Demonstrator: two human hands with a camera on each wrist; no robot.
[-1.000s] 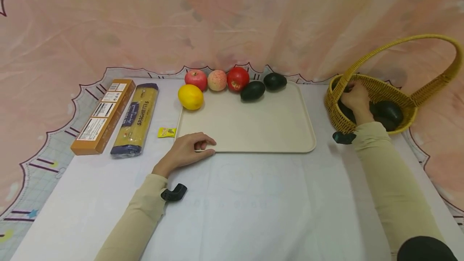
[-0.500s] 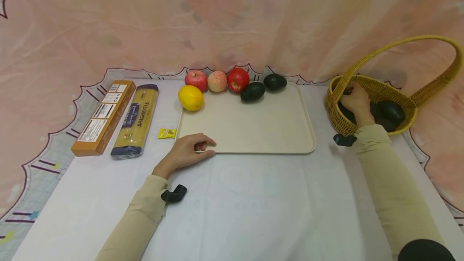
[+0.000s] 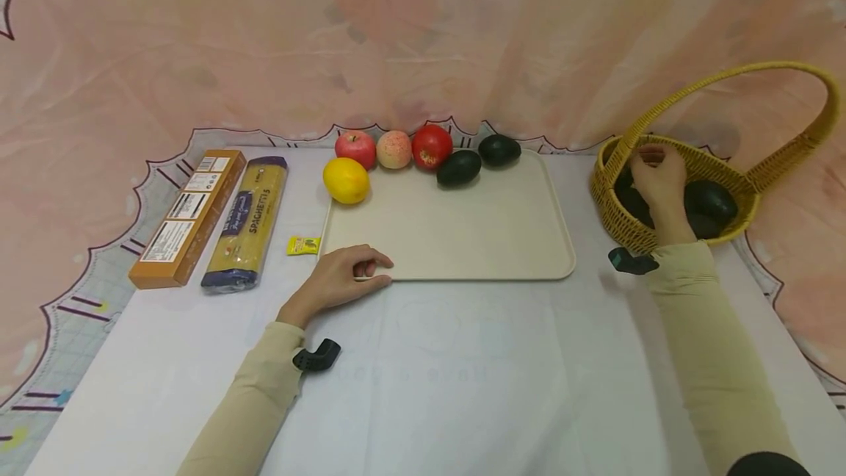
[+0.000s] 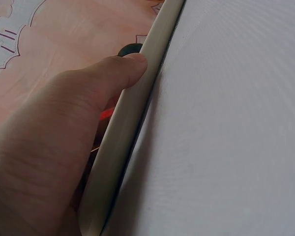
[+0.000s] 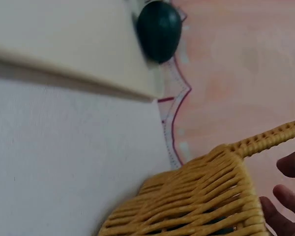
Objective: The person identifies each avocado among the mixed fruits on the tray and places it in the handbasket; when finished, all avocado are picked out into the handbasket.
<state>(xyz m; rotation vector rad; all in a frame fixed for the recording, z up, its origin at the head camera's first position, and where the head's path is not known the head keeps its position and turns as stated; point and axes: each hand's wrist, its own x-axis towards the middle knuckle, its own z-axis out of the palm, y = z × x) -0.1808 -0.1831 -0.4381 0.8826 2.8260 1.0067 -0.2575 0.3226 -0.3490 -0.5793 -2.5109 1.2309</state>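
Note:
My left hand point(image 3: 342, 275) holds the front rim of a beige tray point(image 3: 456, 241). In the left wrist view its thumb point(image 4: 135, 61) lies against the rim's outer face, the fingers behind it. My right hand point(image 3: 661, 178) is inside the yellow wicker basket point(image 3: 611, 215), over dark green avocados; one avocado point(image 3: 709, 200) shows at its right. Loosely bent, separated fingertips point(image 5: 291, 164) show above the basket rim in the right wrist view, with nothing seen between them. Two avocados, one here point(image 3: 459, 169), a tomato point(image 3: 432, 147), peach point(image 3: 394, 150), apple point(image 3: 355, 149) and lemon point(image 3: 346, 181) line the tray's back.
Left of the tray are a small yellow packet point(image 3: 303, 245), a spaghetti bag point(image 3: 247, 222) and a brown box point(image 3: 188, 219). The basket's tall handle point(image 3: 727, 73) arches over its opening. A patterned cloth backdrop point(image 3: 410, 42) rises directly behind the white table point(image 3: 449, 373).
My right hand has lifted slightly and shifted within the basket, its fingers turned up and loosened, a gap now showing between them. The left hand and the fruit stay in place.

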